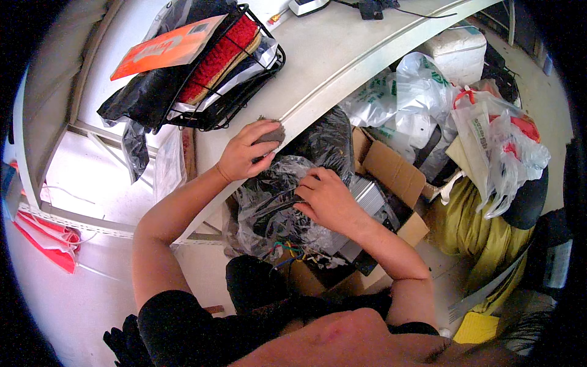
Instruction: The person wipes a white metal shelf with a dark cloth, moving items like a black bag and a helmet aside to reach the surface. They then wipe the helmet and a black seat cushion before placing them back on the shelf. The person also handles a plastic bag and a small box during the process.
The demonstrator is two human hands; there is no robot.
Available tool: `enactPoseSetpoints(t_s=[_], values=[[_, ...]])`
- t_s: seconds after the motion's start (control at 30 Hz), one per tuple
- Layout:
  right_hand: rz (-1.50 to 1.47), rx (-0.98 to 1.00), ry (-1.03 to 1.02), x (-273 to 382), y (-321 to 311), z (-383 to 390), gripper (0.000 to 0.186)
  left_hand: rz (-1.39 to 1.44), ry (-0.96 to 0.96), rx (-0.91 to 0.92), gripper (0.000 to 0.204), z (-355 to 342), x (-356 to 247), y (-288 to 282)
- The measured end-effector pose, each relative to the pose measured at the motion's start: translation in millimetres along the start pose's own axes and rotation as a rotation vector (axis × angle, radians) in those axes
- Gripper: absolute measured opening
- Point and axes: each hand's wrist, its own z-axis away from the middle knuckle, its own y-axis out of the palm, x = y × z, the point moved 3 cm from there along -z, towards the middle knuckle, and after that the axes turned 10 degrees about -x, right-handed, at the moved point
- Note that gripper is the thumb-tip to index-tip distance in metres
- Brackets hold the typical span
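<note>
My left hand (247, 151) is at the front edge of a white shelf (327, 52), its fingers closed around a small grey-brown pad (271, 134) with a rough surface. The pad is pressed against the shelf's edge. Lower and to the right, my right hand (327, 199) has curled fingers on a crinkled clear plastic bag (263, 199) with dark contents, and its fingertips appear to pinch the film. That bag lies in an open cardboard box (394, 168), beside a ribbed silver metal unit (370, 196). Coloured wires (287, 252) stick out below the bag.
A black wire basket (278, 58) stands on the shelf, holding a red textured item (223, 55), black plastic and an orange packet (165, 49). On the right are white plastic bags (422, 85), a white foam box (455, 52) and olive-yellow cloth (458, 223).
</note>
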Motion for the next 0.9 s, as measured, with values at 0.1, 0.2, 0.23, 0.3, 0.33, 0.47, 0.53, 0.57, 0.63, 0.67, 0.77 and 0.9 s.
enactPoseSetpoints(t_s=[0.1, 0.2, 0.23, 0.3, 0.33, 0.47, 0.53, 0.57, 0.63, 0.67, 0.77, 0.9], values=[[-0.003, -0.029, -0.012, -1, 2, 1, 0.024, -0.071, 0.061, 0.052, 0.020, 2, -2, 5], [-0.011, -0.019, -0.010, -1, 2, 0, 0.025, -0.126, 0.093, 0.077, 0.019, 4, -2, 12], [-0.005, -0.018, -0.008, -2, 2, 1, 0.025, -0.147, 0.078, 0.057, 0.020, 4, -3, 14], [0.007, -0.019, -0.007, -2, 3, 0, 0.025, -0.187, 0.050, 0.019, 0.021, 3, -5, 17], [0.009, -0.020, -0.008, -2, 2, 0, 0.025, -0.202, 0.042, 0.007, 0.023, 4, -5, 18], [0.031, 0.047, 0.019, -1, -2, -1, 0.022, -0.321, 0.015, 0.083, 0.029, 14, -6, 21], [0.009, 0.043, 0.004, -1, -1, 2, 0.022, -0.371, 0.053, 0.115, 0.030, 14, -7, 21], [-0.001, 0.040, -0.003, -1, 0, 2, 0.022, -0.376, 0.094, 0.097, 0.030, 11, -8, 21], [0.012, 0.017, 0.000, -2, -1, 2, 0.023, -0.373, 0.120, 0.071, 0.032, 1, -10, 25], [0.012, 0.009, -0.002, -2, -2, 3, 0.024, -0.370, 0.101, 0.067, 0.033, -9, -11, 30], [-0.004, 0.030, 0.008, -4, -2, 5, 0.025, -0.373, 0.026, 0.085, 0.036, 0, -7, 34], [-0.028, 0.014, -0.004, -5, -3, 7, 0.025, -0.436, 0.087, 0.067, 0.032, 28, -13, 23]])
